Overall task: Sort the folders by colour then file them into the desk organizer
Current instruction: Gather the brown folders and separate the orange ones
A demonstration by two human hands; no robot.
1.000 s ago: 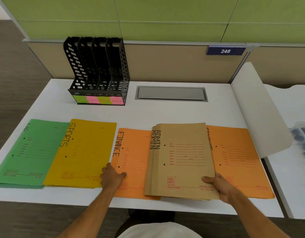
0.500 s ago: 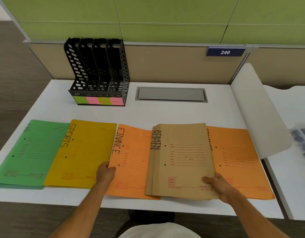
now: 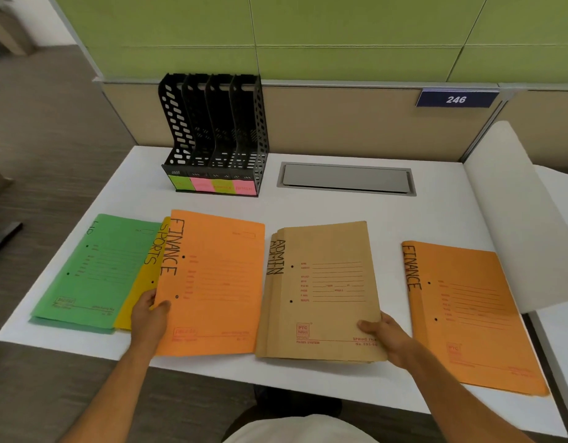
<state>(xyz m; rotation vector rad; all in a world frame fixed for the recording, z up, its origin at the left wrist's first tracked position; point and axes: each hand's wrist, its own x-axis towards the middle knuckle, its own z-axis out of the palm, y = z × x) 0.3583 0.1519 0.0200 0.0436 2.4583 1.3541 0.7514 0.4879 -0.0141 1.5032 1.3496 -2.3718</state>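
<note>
Hands first: the left hand point(image 3: 149, 316) pinches the near left edge of an orange folder point(image 3: 212, 282) marked FINANCE, which lies over a yellow folder point(image 3: 141, 286) and beside a green folder point(image 3: 94, 270). The right hand point(image 3: 386, 335) grips the near right corner of the brown folders point(image 3: 324, 289), a small stack. A second orange folder point(image 3: 468, 314) lies on the surface point(image 3: 324, 209) just right of that hand, long axis running away from the person, so the right hand is nearer. The black organizer point(image 3: 215, 135) stands behind, well apart.
</note>
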